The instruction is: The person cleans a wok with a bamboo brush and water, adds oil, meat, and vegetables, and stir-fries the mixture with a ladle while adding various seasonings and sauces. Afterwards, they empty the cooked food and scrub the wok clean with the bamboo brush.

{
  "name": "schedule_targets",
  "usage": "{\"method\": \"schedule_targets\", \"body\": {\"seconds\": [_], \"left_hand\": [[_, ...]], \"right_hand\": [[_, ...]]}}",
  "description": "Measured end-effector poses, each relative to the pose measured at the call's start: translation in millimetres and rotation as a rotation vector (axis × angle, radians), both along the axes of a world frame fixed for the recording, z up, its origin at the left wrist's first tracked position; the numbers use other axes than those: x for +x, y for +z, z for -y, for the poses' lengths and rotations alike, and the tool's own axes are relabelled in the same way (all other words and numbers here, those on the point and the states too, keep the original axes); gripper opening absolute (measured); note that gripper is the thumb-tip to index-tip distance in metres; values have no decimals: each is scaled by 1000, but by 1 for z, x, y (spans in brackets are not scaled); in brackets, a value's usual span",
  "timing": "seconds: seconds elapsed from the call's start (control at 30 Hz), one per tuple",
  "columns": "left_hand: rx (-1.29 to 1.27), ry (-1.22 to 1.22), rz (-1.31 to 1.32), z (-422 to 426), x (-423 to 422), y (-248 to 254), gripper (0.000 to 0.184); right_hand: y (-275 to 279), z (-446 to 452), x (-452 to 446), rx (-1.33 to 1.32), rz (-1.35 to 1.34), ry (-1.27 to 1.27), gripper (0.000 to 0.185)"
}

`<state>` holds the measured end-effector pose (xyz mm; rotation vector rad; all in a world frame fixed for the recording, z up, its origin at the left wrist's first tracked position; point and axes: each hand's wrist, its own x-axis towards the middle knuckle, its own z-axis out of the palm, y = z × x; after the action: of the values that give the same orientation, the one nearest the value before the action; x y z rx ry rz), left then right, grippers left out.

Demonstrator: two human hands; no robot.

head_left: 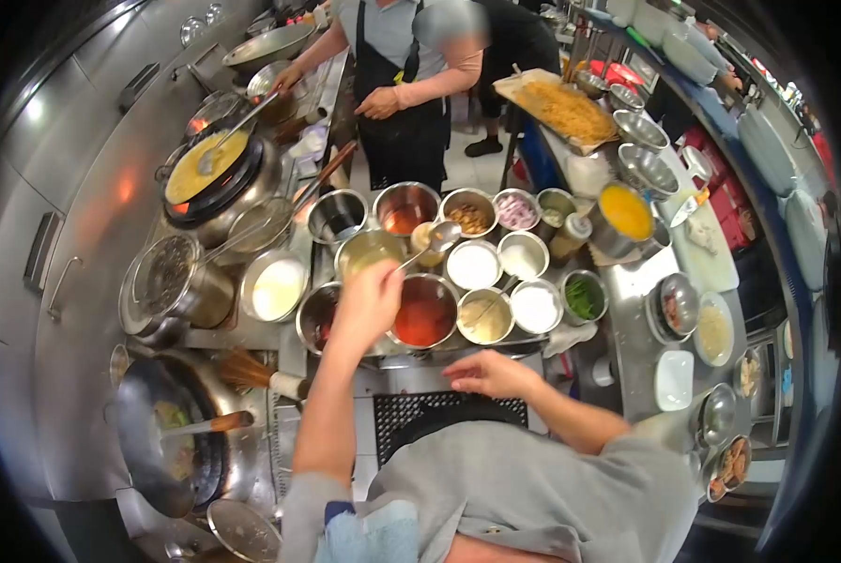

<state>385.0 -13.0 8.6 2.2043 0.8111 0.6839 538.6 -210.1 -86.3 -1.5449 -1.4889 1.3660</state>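
My left hand (372,298) is closed around the handle of a small metal ladle (445,234), whose bowl hangs over the metal pots. Below that hand are a pot of red sauce (424,315) and a pot of pale yellowish liquid (368,251). A pot of white powder (474,266) and a pot of chopped nuts or similar brown bits (467,216) lie near the ladle. My right hand (492,374) hovers in front of the counter edge, fingers loosely stretched out and holding nothing. Nearest it is a pot of pale yellow paste or grains (484,317).
At lower left a wok (172,413) holds food and a wooden-handled ladle (209,424). Across from me a co-worker (397,84) holds a ladle over a wok of yellow liquid (205,167). Several bowls and a white dish (674,380) line the right counter.
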Motion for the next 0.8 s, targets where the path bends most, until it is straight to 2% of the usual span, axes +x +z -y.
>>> {"method": "schedule_targets", "body": {"seconds": [0.03,0.07,0.1,0.2,0.23,0.3,0.33,0.37,0.4,0.43,0.47,0.5,0.57,0.63,0.7,0.77,0.8], "left_hand": [[99,-63,-96,-20,48,-14,22],[83,-32,-124,-31,93,-21,22],[240,-101,-245,-58,133,-44,22],[25,48,-587,-91,217,-65,22],[14,46,-583,-107,233,-86,25],[26,146,-525,-95,222,-73,22],[184,189,-467,-88,216,-70,20],[339,243,-424,-80,205,-68,17],[526,252,-210,-65,184,-64,15],[740,203,-71,-62,163,-73,17],[708,115,-59,-29,118,-30,17],[456,57,239,-7,79,-27,16],[401,126,386,48,-13,7,16],[488,352,453,83,-95,14,15],[515,632,446,111,-170,21,16],[557,941,362,130,-230,21,17],[547,1051,301,137,-248,19,17]], "right_hand": [[-5,15,11,-77,-86,-82,35],[-12,28,21,-142,-177,-134,35],[-16,39,27,-156,-285,-189,36],[-43,56,47,-186,-407,-259,36],[-45,56,50,-191,-433,-270,36],[-43,47,55,-203,-400,-222,35],[-27,39,53,-222,-388,-217,34],[-15,29,49,-246,-380,-200,34],[-31,18,48,-199,-408,-153,33],[-22,5,40,-218,-423,-148,31],[-22,-14,32,-187,-400,-106,27],[-22,-33,20,-160,-384,-55,24],[-2,-82,-18,-76,-314,83,18],[34,-134,-99,321,-427,127,18],[67,-182,-183,368,-326,405,20],[110,-208,-286,554,-247,594,28],[117,-219,-327,731,-57,646,41]]}}
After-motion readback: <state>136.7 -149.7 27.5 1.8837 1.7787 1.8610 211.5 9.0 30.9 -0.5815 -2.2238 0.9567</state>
